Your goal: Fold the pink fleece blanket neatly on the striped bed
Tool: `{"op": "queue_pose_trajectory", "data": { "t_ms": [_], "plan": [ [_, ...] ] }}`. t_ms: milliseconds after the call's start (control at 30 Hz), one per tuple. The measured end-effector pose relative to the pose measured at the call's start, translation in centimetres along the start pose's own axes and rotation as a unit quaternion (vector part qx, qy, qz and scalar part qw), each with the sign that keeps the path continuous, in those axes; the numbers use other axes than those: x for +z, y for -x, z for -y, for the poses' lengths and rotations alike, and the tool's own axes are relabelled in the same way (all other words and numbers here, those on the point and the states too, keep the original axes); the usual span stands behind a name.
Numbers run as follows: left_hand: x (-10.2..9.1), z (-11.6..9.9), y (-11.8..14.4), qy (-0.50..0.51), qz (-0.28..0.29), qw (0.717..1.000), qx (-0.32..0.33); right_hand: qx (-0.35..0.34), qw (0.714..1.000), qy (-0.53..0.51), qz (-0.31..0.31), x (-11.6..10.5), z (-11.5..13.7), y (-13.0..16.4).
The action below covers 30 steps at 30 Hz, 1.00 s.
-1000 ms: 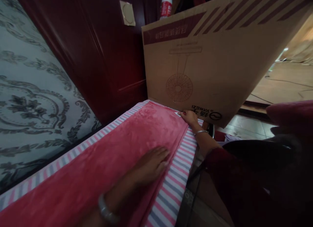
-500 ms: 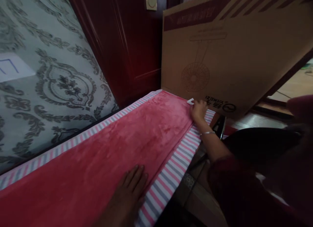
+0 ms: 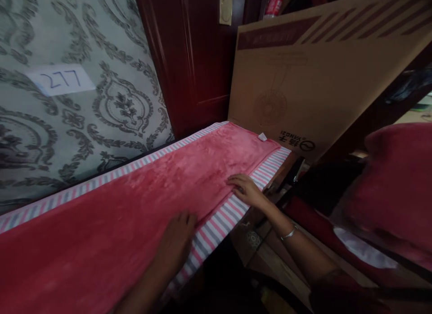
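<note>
Two hands rest on a red fleece blanket (image 3: 141, 201), which lies folded in a long band over a pink-and-grey striped sheet (image 3: 222, 219). Both hands sit at the blanket's near long edge, where fleece gives way to stripes.

Right hand (image 3: 248, 190): palm down, fingers spread and slightly curled, fingertips on the blanket's edge, heel of the hand over the striped sheet. Nothing clasped; it presses flat. Silver bangle (image 3: 289, 233) on the wrist, forearm running off toward the lower right into a dark red sleeve (image 3: 337, 291).

Left hand (image 3: 177, 239): also flat, fingers together, lying on the blanket edge nearer the camera than the right hand, knuckles toward the stripes. Open, holding nothing. Forearm comes up from the bottom of the view.

White tag (image 3: 262, 136) at the blanket's far corner, well beyond the right hand.

Surroundings, taken from the blanket: along its far long side the striped sheet shows again as a narrow border, and behind that stands a grey damask-patterned wall (image 3: 84, 106) with a paper label (image 3: 60, 79) reading 277. Past the blanket's far end a large cardboard box (image 3: 320, 84) leans, printed with a fan drawing. Between wall and box, dark red wood panelling (image 3: 195, 61) carrying a pale switch plate (image 3: 225, 9). Right of the blanket, past the bed edge, a red cushion-like bulk (image 3: 394, 183), blurred; dim floor clutter below it cannot be made out.
</note>
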<state>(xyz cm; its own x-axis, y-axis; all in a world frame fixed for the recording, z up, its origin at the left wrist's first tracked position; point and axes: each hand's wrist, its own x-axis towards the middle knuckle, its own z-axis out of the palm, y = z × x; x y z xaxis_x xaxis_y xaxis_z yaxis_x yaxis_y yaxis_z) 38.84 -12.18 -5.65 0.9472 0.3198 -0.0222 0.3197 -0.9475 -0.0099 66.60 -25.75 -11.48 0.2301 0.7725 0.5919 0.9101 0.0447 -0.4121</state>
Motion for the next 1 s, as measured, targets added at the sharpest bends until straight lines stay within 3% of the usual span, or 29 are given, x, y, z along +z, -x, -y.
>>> {"op": "queue_pose_trajectory", "data": {
  "t_ms": [267,467,633,767,1000],
  "plan": [
    [1.1,-0.5,1.2,0.006,-0.051,0.998,-0.022,0.004,0.997,0.07,-0.032,0.2,0.7,0.4],
    [2.0,2.7,7.2,-0.025,-0.106,0.99,-0.085,0.003,0.993,0.115,-0.003,1.0,3.0,0.6],
    [2.9,5.4,12.7,-0.029,-0.139,0.983,-0.116,-0.095,0.99,0.086,0.05,3.3,7.0,0.3],
    [3.4,5.5,14.1,-0.032,-0.147,0.981,-0.118,-0.104,0.991,0.067,0.044,4.1,8.4,0.8],
    [3.0,5.1,16.0,-0.037,-0.133,0.978,-0.159,-0.093,0.993,0.072,0.03,3.8,8.2,1.9]
  ]
}}
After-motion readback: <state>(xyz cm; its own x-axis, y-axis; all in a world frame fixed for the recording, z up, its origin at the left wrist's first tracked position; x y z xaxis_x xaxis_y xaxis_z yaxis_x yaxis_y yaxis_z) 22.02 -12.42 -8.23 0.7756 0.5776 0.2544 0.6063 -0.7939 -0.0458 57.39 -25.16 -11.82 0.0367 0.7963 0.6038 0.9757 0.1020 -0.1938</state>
